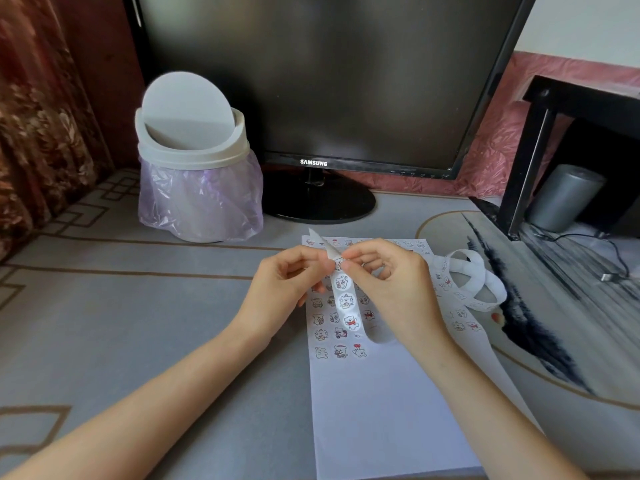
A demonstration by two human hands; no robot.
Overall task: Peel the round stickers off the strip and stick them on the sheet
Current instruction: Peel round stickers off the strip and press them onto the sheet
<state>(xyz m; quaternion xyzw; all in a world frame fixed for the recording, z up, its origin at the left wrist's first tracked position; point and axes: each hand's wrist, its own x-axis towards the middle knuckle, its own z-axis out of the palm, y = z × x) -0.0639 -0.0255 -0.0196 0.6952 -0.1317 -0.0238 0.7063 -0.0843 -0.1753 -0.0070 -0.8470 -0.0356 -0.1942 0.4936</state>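
Sheet [381, 410] lies flat, filled toward 12 o'clock, bare toward 6. Your left hand [284, 289] pinches the strip [346, 303] above it; its loose tail [474, 282] at 3 o'clock may snag. Your right hand [391, 285] pinches the top sticker [338, 262]: pull fast and it may curl onto itself.

The left grip [289, 284] and right grip [393, 285] are bare, as are the 2 slender forearms [166, 393].
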